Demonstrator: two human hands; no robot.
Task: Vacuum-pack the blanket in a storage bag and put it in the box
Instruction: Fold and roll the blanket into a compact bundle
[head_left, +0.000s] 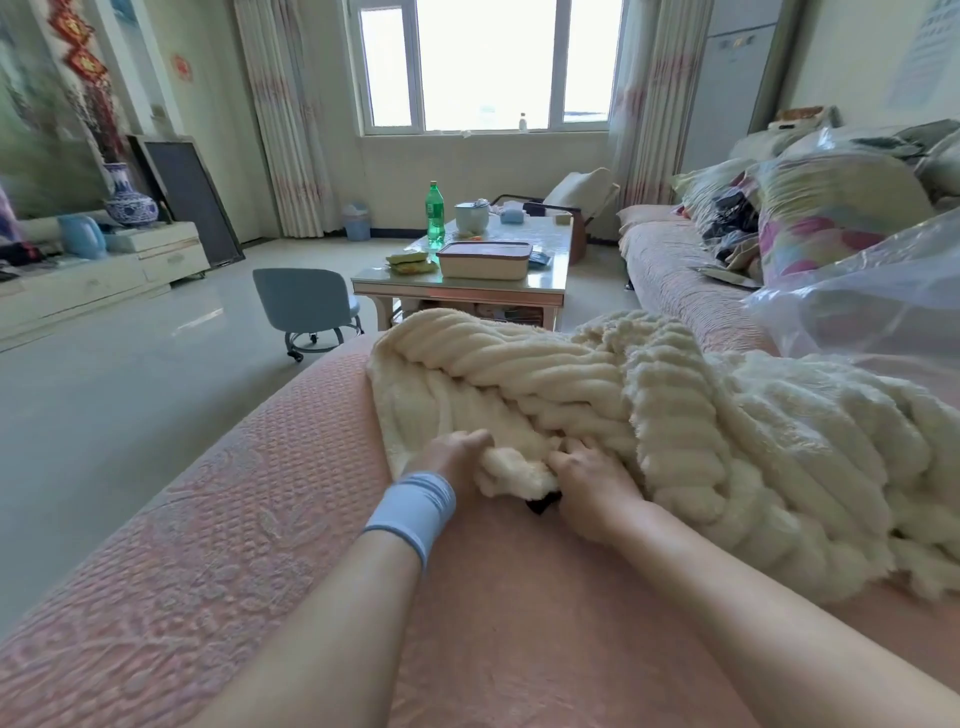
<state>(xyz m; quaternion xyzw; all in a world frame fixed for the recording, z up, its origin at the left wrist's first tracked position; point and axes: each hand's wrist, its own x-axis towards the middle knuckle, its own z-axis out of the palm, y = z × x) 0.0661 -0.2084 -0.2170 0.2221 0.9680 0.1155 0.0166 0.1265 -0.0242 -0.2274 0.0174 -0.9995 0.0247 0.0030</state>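
A cream ribbed fleece blanket (649, 415) lies rumpled on the pink quilted sofa seat (260, 545). My left hand (452, 457), with a blue wristband, grips the blanket's near edge with curled fingers. Just to its right, my right hand (587, 483) holds the same edge, its fingers tucked into the folds. A small dark thing (543, 503) shows under the edge between my hands. A clear plastic bag (872, 296) lies on the sofa at the right, behind the blanket. A cream lidded box (485, 260) stands on the coffee table.
The glass-topped coffee table (462, 280) ahead carries a green bottle (435, 213), a pot and small items. A grey swivel stool (306, 306) stands on the tiled floor to its left. Bagged pillows (831, 208) are piled on the sofa's far right.
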